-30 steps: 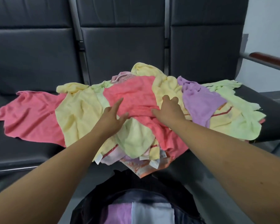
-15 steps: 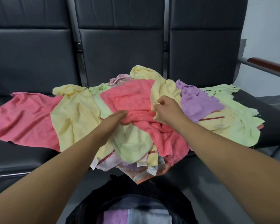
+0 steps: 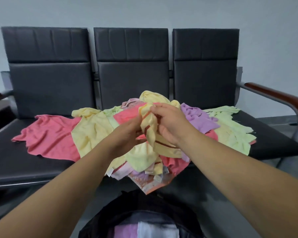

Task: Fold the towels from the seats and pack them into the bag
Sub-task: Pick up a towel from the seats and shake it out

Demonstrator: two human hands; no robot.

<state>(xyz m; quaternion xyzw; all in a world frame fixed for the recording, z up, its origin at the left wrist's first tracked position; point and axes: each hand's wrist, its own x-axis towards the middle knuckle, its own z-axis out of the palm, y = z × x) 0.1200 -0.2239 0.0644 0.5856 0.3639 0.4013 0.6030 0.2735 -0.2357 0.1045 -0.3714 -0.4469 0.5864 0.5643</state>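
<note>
A heap of towels (image 3: pixel 96 134) in pink, yellow, pale green and purple covers the middle and right black seats. Both hands hold a yellow towel with a red stripe (image 3: pixel 150 127) lifted a little above the heap. My right hand (image 3: pixel 170 122) pinches its upper edge. My left hand (image 3: pixel 127 133) grips it lower down on the left side, its fingers partly hidden by the cloth. Below me, an open black bag (image 3: pixel 110 212) stands on the floor with a folded purple towel (image 3: pixel 126 231) and a folded white towel (image 3: pixel 158 231) inside.
A row of three black seats (image 3: pixel 15 160) stands against a grey wall. A metal armrest with a wooden top (image 3: pixel 279 97) sticks out at the right. A single pink towel (image 3: pixel 48 136) lies spread on the left seat.
Both hands went from pressing on the pink towel in the heap to pulling up the striped yellow towel. The view has tilted up, showing the seat backs and wall.
</note>
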